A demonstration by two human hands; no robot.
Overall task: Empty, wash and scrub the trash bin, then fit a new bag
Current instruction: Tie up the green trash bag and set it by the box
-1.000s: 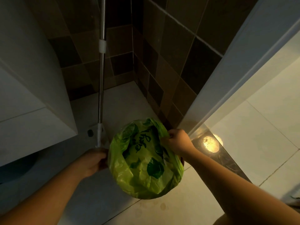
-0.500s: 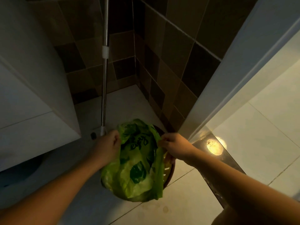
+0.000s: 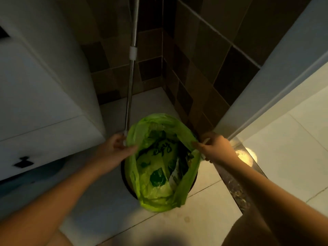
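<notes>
Dim tiled corner, pale floor (image 3: 110,201): white cabinet (image 3: 44,96) at left, metal pole (image 3: 130,86) upright behind, left hand (image 3: 113,150) pinching the green bag's (image 3: 156,185) left edge, bag seated in the dark bin (image 3: 194,180), right hand (image 3: 215,148) gripping its right edge.

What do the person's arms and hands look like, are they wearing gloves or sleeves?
No gloves and no sleeves in view. The left hand and right hand are bare, as are both forearms right to the picture's edge. I see no watch, ring or bracelet, though the light is dim and the fingers blurred.
</notes>
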